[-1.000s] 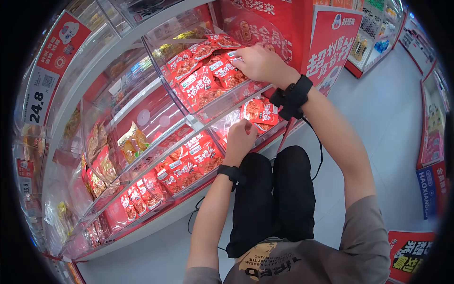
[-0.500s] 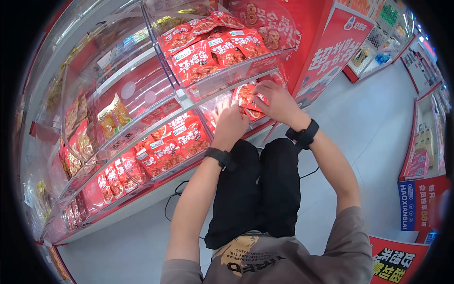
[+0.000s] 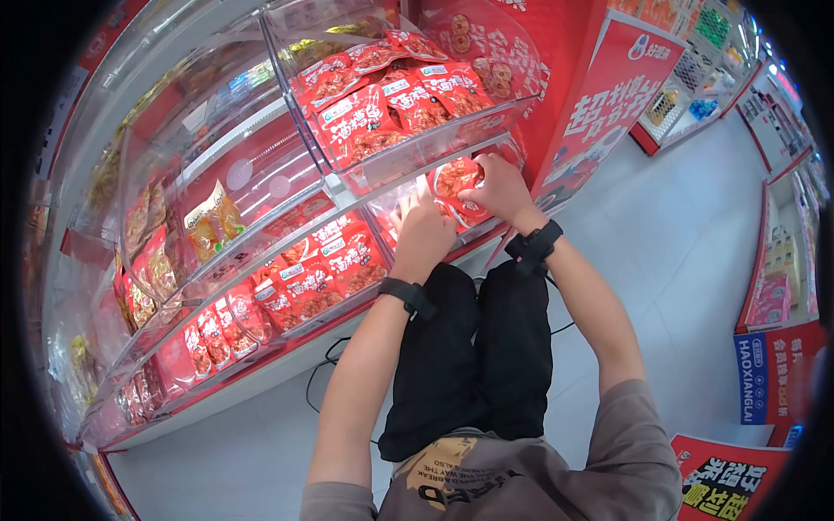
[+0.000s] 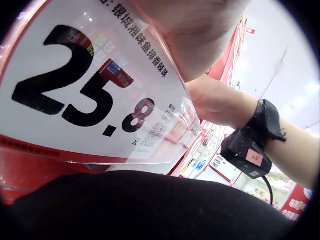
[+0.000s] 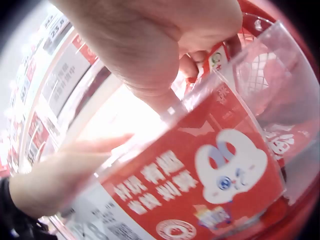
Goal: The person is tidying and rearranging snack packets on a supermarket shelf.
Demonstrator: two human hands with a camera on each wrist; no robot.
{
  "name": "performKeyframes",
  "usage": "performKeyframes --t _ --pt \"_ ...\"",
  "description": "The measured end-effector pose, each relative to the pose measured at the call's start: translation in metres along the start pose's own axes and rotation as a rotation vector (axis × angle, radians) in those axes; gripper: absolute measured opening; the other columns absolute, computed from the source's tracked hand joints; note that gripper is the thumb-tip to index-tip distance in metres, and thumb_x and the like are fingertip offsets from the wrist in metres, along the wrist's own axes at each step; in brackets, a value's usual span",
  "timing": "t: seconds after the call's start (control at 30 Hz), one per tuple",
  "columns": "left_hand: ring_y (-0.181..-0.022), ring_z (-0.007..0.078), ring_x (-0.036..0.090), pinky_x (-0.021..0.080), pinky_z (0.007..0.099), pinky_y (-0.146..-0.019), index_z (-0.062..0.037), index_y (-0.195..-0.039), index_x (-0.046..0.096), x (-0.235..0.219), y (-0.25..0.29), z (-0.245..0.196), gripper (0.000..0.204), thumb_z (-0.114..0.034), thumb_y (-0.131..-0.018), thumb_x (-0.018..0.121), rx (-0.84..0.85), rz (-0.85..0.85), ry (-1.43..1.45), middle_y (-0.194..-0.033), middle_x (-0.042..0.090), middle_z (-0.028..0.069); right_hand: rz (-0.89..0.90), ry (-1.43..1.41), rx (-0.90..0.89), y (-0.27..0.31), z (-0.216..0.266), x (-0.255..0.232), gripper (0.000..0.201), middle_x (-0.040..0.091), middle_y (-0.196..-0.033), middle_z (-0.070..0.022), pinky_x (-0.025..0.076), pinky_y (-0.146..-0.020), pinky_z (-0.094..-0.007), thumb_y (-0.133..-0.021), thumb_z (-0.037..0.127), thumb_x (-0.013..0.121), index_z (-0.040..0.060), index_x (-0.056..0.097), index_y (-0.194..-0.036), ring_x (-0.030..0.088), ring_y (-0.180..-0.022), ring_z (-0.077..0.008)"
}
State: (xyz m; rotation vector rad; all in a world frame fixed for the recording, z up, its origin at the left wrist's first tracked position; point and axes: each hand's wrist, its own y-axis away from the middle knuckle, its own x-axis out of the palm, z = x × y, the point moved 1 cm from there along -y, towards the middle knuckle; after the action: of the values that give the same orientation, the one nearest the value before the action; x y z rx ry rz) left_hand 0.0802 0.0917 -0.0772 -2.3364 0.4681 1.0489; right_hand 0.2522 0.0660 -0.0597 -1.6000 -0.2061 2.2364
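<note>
In the head view my right hand (image 3: 502, 189) reaches into the lower clear bin at the shelf's right end. Its thumb and fingers pinch a red snack packet (image 3: 455, 177); the right wrist view shows a red packet edge (image 5: 216, 61) by the curled fingers. My left hand (image 3: 426, 233) lies over the front of the same bin, to the left of that packet, its fingers extended inward. In the left wrist view a 25.8 price card (image 4: 90, 95) stands close below the left hand. Glare hides part of the bin's inside in the right wrist view.
An upper clear bin of red packets (image 3: 356, 126) overhangs both hands. More red packets (image 3: 308, 282) fill the lower bin to the left. A red sign panel (image 3: 608, 104) stands on the right. My knees (image 3: 452, 347) are close against the shelf front.
The right hand has come down from the upper bin to the lower one and now pinches a packet there. The left hand has shifted slightly left, its fingers reaching farther in.
</note>
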Motion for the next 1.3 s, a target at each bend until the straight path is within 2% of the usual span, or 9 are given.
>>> performKeyframes --t 0.13,0.37,0.53,0.73,0.83,0.97,1.07,1.17,1.3 --pt "-0.112 0.0343 0.046 0.032 0.0487 -0.095 0.0102 -0.133 0.031 0.0 0.001 -0.002 0.07 -0.014 -0.072 0.056 -0.004 -0.01 -0.052 -0.116 0.051 0.0234 0.018 -0.194 0.139 0.003 0.02 -0.043 0.041 0.066 -0.084 -0.015 0.05 -0.072 -0.0368 -0.068 0.028 0.076 -0.0041 0.064 -0.09 0.064 -0.078 -0.027" --pt "-0.117 0.0338 0.043 0.031 0.0497 -0.096 0.0083 -0.131 0.035 0.0 0.001 -0.001 0.067 -0.014 -0.072 0.057 -0.01 0.018 -0.038 -0.12 0.05 0.0201 0.35 -1.285 0.606 0.031 0.018 -0.078 0.032 0.067 -0.094 -0.0096 0.051 -0.071 -0.027 -0.083 0.016 0.067 -0.0067 0.059 -0.105 0.066 -0.079 -0.0125" --pt "-0.118 0.0337 0.042 0.031 0.049 -0.096 0.0067 -0.13 0.036 -0.002 0.006 0.001 0.066 -0.015 -0.072 0.058 0.07 -0.025 -0.038 -0.121 0.05 0.0185 0.634 -1.272 0.088 0.056 0.029 -0.123 0.052 0.059 -0.114 -0.0085 0.046 -0.09 -0.0287 -0.084 0.016 0.066 -0.0049 0.044 -0.127 0.057 -0.104 -0.0114" --pt "-0.114 0.034 0.044 0.032 0.0498 -0.095 0.0073 -0.13 0.037 0.003 0.003 0.001 0.066 -0.016 -0.072 0.058 0.041 -0.031 -0.059 -0.119 0.051 0.0199 0.03 -1.613 -0.002 0.029 0.059 -0.16 0.061 0.054 -0.121 -0.0118 0.047 -0.091 -0.0308 -0.086 0.013 0.062 -0.0032 0.031 -0.136 0.056 -0.109 -0.0164" --pt "-0.113 0.0344 0.045 0.032 0.05 -0.095 0.008 -0.129 0.039 0.008 0.003 0.005 0.065 -0.018 -0.072 0.056 0.054 -0.057 -0.076 -0.118 0.051 0.0215 0.039 -1.658 0.197 -0.004 0.074 -0.162 0.052 0.057 -0.115 -0.0114 0.049 -0.088 -0.0307 -0.087 0.011 0.061 -0.0031 0.037 -0.131 0.056 -0.107 -0.0157" --pt "-0.113 0.0357 0.045 0.032 0.0506 -0.096 0.0083 -0.129 0.039 0.002 0.003 0.0 0.064 -0.018 -0.073 0.055 0.02 -0.007 -0.061 -0.118 0.051 0.0225 0.216 -1.506 0.036 -0.057 0.091 -0.144 0.046 0.06 -0.111 -0.0097 0.049 -0.084 -0.028 -0.085 0.007 0.059 -0.0031 0.042 -0.127 0.06 -0.097 -0.0128" --pt "-0.117 0.0365 0.043 0.031 0.0506 -0.097 0.0074 -0.129 0.04 -0.008 0.002 -0.007 0.063 -0.019 -0.074 0.055 -0.008 0.061 -0.012 -0.123 0.049 0.0232 -0.031 -1.073 -0.023 -0.081 0.108 -0.129 0.038 0.064 -0.1 -0.0085 0.05 -0.079 -0.0272 -0.084 0.003 0.059 -0.0031 0.047 -0.119 0.062 -0.091 -0.0126" --pt "-0.119 0.0371 0.042 0.03 0.0507 -0.098 0.0067 -0.13 0.039 -0.009 0.003 -0.007 0.063 -0.019 -0.074 0.055 -0.009 0.09 -0.024 -0.126 0.047 0.0233 -0.133 -1.103 0.048 -0.098 0.103 -0.116 0.033 0.066 -0.094 -0.0092 0.051 -0.075 -0.0263 -0.083 0.002 0.06 -0.0032 0.05 -0.115 0.063 -0.087 -0.013" --pt "-0.119 0.0377 0.042 0.031 0.0519 -0.097 0.0062 -0.13 0.038 -0.009 0.004 -0.008 0.064 -0.019 -0.074 0.055 -0.012 0.089 -0.011 -0.127 0.046 0.0238 0.135 -1.516 0.319 -0.101 0.104 -0.123 0.026 0.064 -0.098 -0.0114 0.053 -0.071 -0.0294 -0.084 0.004 0.06 -0.0039 0.054 -0.108 0.064 -0.086 -0.0158"
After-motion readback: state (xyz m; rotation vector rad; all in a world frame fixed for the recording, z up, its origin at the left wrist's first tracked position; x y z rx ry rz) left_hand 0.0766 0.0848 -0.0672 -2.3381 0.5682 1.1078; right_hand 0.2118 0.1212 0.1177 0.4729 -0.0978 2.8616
